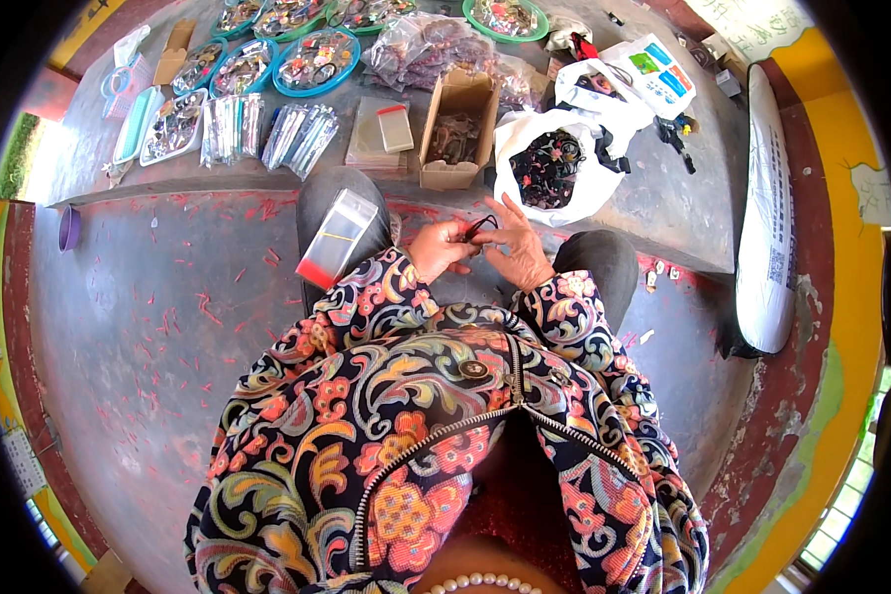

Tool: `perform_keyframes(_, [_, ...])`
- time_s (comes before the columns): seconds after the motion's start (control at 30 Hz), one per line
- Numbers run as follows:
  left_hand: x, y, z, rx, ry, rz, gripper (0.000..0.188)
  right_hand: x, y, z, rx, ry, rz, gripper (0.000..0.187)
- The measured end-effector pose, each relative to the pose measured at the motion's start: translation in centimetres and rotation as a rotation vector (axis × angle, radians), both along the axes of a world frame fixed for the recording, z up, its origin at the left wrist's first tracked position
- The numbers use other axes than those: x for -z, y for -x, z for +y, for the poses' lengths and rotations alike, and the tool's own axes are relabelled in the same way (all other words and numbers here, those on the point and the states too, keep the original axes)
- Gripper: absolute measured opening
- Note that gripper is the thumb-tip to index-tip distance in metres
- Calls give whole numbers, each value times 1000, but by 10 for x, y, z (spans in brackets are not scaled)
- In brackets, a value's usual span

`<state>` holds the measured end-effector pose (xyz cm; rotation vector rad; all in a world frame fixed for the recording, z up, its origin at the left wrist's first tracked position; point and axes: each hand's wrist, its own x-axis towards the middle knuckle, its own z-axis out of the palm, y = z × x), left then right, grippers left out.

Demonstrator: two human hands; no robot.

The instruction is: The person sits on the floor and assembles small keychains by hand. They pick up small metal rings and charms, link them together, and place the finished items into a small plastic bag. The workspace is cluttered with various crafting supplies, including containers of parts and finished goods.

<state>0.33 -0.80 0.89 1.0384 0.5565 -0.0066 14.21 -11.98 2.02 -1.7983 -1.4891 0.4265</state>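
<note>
Between my knees, my left hand [440,251] pinches a thin black cord loop [482,224] with its fingers closed. My right hand [520,249] meets it from the other side, thumb and forefinger at the loop while the other fingers stretch outward. The finer detail of the loop is too small to make out. A bundle of clear plastic sleeves [339,238] with a red end and a yellow band lies on my left thigh. Just beyond my right hand, a white plastic bag [515,134] stands open, full of tangled black loops with small coloured bits.
On the raised ledge [386,178] stand an open cardboard box [432,163], stacked clear sleeves [366,148], bundles of slim packets [302,137] and blue-rimmed trays [319,91] of small items. A long white sack [767,218] leans at the right. Red scraps [206,307] litter the floor.
</note>
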Motion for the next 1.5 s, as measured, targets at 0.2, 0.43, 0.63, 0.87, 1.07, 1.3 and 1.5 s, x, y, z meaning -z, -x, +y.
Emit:
perform_keyframes(0.2, [5,-1,-1,-4,-43,-12,20,7,0,1,-41,182,97,34])
perform_keyframes(0.43, [4,-2,-3,8,-68,2,19,10,5,1,0,236,32,30])
perform_keyframes(0.63, [10,-3,-2,71,-44,23,22,17,9,1,11,276,-8,25])
perform_keyframes(0.87, [-3,-1,3,45,25,-19,33,10,0,1,78,244,60,17])
perform_keyframes(1.07, [-4,-4,0,140,-170,81,28,13,4,0,191,213,119,16])
perform_keyframes(1.3, [15,-2,2,37,-22,76,21,-33,16,3,215,68,-233,28])
perform_keyframes(1.5, [1,-1,3,-27,168,21,30,-53,17,-1,170,77,-120,25])
